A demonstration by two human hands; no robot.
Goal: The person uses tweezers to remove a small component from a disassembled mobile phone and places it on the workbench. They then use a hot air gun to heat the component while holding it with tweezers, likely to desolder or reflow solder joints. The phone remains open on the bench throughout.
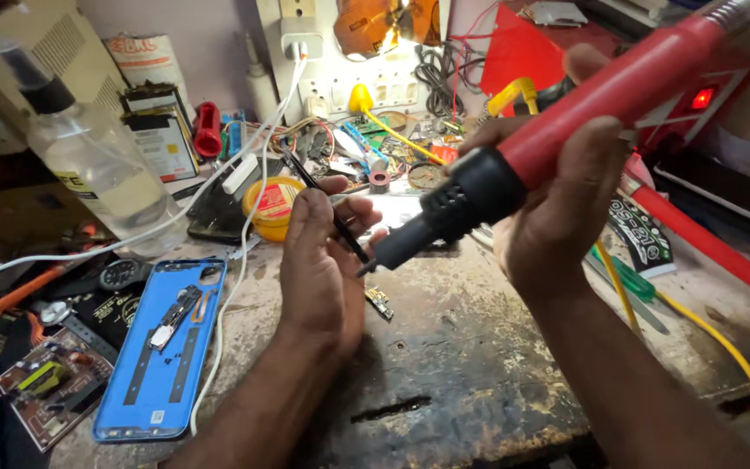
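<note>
My right hand (557,200) grips a red hot-air tool (583,113) with a black nozzle end (453,208) that points down-left. My left hand (319,260) holds thin black tweezers (327,208), whose tip meets the nozzle tip just above the worn bench top (462,347). A small circuit piece (380,302) lies on the bench right below the two tips, beside my left palm.
A blue phone back cover (162,356) lies at the left with a white cable (227,287) across its edge. A clear bottle (97,156), a yellow round tin (275,204), a circuit board (49,386), a green screwdriver (631,278) and a yellow wire (713,334) crowd the bench.
</note>
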